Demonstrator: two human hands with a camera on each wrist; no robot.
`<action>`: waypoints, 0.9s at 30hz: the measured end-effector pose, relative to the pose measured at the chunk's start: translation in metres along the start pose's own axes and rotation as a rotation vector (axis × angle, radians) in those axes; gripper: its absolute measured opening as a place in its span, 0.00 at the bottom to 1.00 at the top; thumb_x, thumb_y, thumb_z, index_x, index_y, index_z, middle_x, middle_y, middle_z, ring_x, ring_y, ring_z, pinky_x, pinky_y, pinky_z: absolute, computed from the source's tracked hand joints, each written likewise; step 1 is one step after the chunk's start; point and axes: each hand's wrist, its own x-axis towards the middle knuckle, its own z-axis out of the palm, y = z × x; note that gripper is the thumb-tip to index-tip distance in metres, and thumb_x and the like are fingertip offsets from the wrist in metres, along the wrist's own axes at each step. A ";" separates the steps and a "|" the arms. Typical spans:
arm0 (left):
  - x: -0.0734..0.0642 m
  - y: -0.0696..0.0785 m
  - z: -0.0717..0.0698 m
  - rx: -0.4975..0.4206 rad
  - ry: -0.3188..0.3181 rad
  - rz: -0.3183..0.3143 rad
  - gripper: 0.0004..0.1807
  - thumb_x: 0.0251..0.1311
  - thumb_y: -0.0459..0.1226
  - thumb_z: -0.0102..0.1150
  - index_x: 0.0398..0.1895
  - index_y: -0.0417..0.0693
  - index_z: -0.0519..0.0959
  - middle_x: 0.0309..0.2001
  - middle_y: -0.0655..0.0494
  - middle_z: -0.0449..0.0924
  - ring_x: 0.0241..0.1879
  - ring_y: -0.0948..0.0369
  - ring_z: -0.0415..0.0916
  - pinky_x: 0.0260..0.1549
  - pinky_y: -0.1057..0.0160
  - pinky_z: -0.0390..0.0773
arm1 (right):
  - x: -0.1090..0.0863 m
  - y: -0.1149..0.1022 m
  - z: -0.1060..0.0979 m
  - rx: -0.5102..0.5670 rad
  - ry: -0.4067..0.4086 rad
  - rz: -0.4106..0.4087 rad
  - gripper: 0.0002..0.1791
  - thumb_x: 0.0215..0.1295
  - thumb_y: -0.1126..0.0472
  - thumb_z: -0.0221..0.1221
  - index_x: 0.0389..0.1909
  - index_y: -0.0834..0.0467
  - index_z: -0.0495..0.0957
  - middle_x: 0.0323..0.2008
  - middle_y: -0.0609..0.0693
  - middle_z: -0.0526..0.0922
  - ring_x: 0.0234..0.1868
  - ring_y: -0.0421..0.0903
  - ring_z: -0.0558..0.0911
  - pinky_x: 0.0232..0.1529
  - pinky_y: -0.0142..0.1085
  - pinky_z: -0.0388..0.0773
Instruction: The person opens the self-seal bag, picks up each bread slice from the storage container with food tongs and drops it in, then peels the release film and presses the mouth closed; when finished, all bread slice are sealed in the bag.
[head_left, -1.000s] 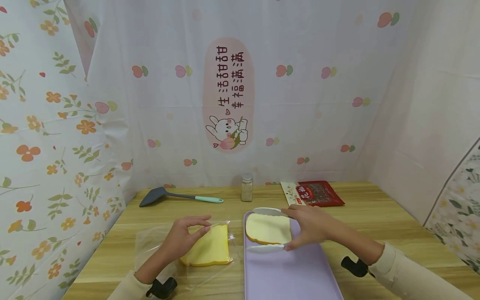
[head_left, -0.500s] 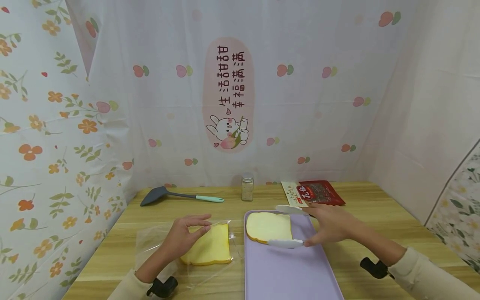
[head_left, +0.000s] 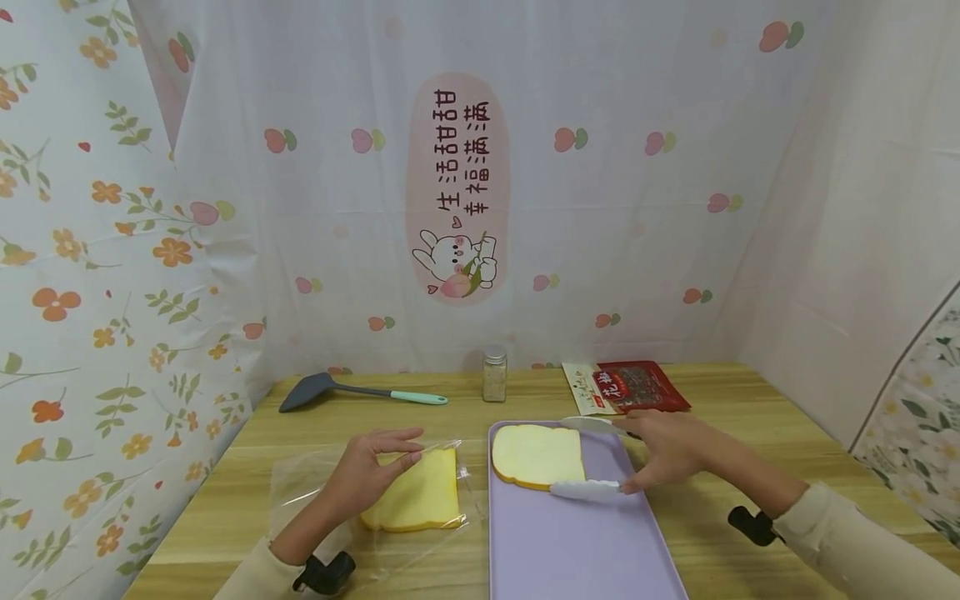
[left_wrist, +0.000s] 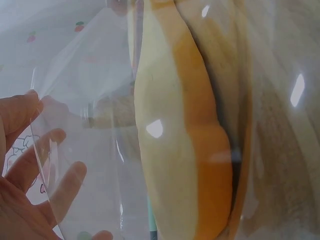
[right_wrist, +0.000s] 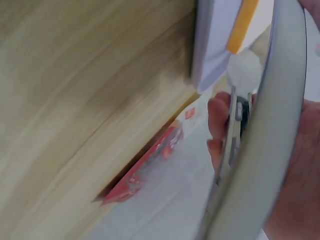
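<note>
My left hand (head_left: 372, 471) pinches the edge of a clear plastic bag (left_wrist: 95, 165); in the left wrist view its thumb is at the film's edge and the other fingers show through it. Inside the bag lies a yellow bread slice (head_left: 423, 496). Another bread slice (head_left: 537, 454), pale with a brown crust, lies flat at the far left of a purple tray (head_left: 570, 546). My right hand (head_left: 671, 450) holds a pair of tongs (head_left: 587, 490) with their white tips spread apart at the slice's right side, nothing between them.
A spatula (head_left: 360, 390) with a mint handle lies at the back left. Behind the tray stands a glass shaker jar (head_left: 494, 377). Right of it lies a red spice packet (head_left: 643, 387). A patterned curtain (head_left: 637, 242) hangs behind the wooden table (head_left: 217, 533).
The right hand has drawn the tongs to the right, off the bread slice, which stays on the tray. The left hand and the bag have kept their place.
</note>
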 end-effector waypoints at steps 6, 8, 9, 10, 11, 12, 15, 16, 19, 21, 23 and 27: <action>0.000 0.001 -0.002 -0.010 0.003 0.003 0.09 0.60 0.36 0.68 0.42 0.43 0.88 0.55 0.52 0.83 0.58 0.47 0.77 0.55 0.40 0.73 | 0.010 0.004 -0.004 0.061 -0.074 -0.049 0.57 0.43 0.30 0.70 0.66 0.66 0.69 0.63 0.64 0.73 0.63 0.64 0.72 0.57 0.62 0.72; 0.000 0.001 -0.002 -0.011 0.006 0.006 0.10 0.60 0.36 0.68 0.43 0.43 0.88 0.55 0.53 0.83 0.58 0.47 0.77 0.55 0.39 0.73 | 0.013 0.005 -0.005 0.083 -0.088 -0.043 0.57 0.41 0.31 0.71 0.67 0.65 0.68 0.65 0.65 0.71 0.65 0.66 0.70 0.58 0.64 0.70; -0.001 0.000 -0.003 -0.010 0.009 0.011 0.10 0.60 0.37 0.68 0.43 0.44 0.88 0.55 0.53 0.83 0.58 0.47 0.77 0.55 0.40 0.73 | 0.014 0.005 -0.005 0.092 -0.088 -0.044 0.58 0.41 0.31 0.71 0.67 0.65 0.69 0.66 0.65 0.70 0.66 0.66 0.69 0.58 0.64 0.70; -0.001 -0.001 -0.003 -0.008 0.012 0.018 0.10 0.60 0.37 0.68 0.43 0.44 0.88 0.55 0.53 0.83 0.58 0.47 0.77 0.54 0.40 0.74 | 0.014 0.006 -0.005 0.101 -0.087 -0.045 0.58 0.41 0.32 0.71 0.68 0.65 0.69 0.66 0.65 0.70 0.66 0.67 0.69 0.58 0.65 0.69; -0.001 -0.001 -0.003 -0.008 0.014 0.022 0.10 0.60 0.37 0.68 0.43 0.45 0.88 0.55 0.53 0.83 0.58 0.47 0.77 0.54 0.40 0.74 | 0.015 0.007 -0.006 0.114 -0.086 -0.044 0.57 0.41 0.32 0.71 0.68 0.64 0.69 0.67 0.65 0.69 0.66 0.67 0.68 0.58 0.65 0.69; -0.001 -0.001 -0.003 -0.009 0.014 0.025 0.09 0.60 0.37 0.68 0.43 0.45 0.88 0.55 0.53 0.83 0.58 0.47 0.77 0.54 0.41 0.75 | 0.015 0.007 -0.006 0.124 -0.083 -0.046 0.57 0.41 0.32 0.71 0.68 0.63 0.69 0.67 0.66 0.69 0.66 0.67 0.68 0.58 0.65 0.69; -0.001 -0.001 -0.004 -0.011 0.004 0.030 0.09 0.60 0.36 0.68 0.42 0.44 0.88 0.54 0.53 0.83 0.58 0.47 0.77 0.53 0.40 0.75 | 0.016 0.009 -0.005 0.142 -0.064 -0.068 0.55 0.43 0.32 0.71 0.67 0.62 0.71 0.66 0.66 0.70 0.65 0.67 0.69 0.57 0.65 0.70; -0.001 -0.001 -0.004 -0.013 -0.002 0.028 0.09 0.59 0.35 0.68 0.42 0.43 0.88 0.55 0.52 0.83 0.58 0.46 0.77 0.53 0.40 0.75 | 0.016 0.010 -0.004 0.148 -0.055 -0.073 0.54 0.43 0.32 0.71 0.67 0.63 0.72 0.65 0.67 0.70 0.65 0.67 0.69 0.57 0.65 0.70; -0.002 -0.001 -0.004 -0.020 -0.016 0.019 0.09 0.60 0.35 0.68 0.42 0.42 0.88 0.55 0.52 0.83 0.57 0.46 0.77 0.53 0.39 0.74 | 0.018 0.013 -0.004 0.161 -0.028 -0.092 0.51 0.44 0.32 0.71 0.64 0.62 0.74 0.64 0.66 0.72 0.64 0.68 0.70 0.58 0.65 0.69; -0.002 -0.002 -0.004 -0.024 -0.025 0.013 0.09 0.60 0.35 0.68 0.42 0.42 0.88 0.55 0.52 0.83 0.58 0.46 0.77 0.54 0.38 0.74 | 0.019 0.015 -0.002 0.173 -0.020 -0.092 0.50 0.44 0.32 0.71 0.63 0.61 0.76 0.63 0.64 0.74 0.65 0.67 0.70 0.59 0.65 0.69; -0.003 -0.002 -0.003 -0.028 -0.030 0.005 0.09 0.61 0.36 0.68 0.42 0.42 0.88 0.55 0.52 0.83 0.58 0.46 0.77 0.54 0.39 0.74 | 0.018 0.018 0.000 0.185 -0.013 -0.096 0.49 0.45 0.32 0.71 0.63 0.60 0.76 0.63 0.64 0.74 0.65 0.68 0.70 0.59 0.65 0.69; -0.004 -0.002 -0.004 -0.028 -0.022 0.013 0.09 0.60 0.35 0.68 0.42 0.42 0.88 0.54 0.53 0.83 0.58 0.47 0.77 0.54 0.39 0.73 | 0.016 0.022 0.006 0.200 0.023 -0.131 0.47 0.46 0.33 0.71 0.62 0.61 0.77 0.62 0.61 0.77 0.65 0.67 0.71 0.57 0.63 0.71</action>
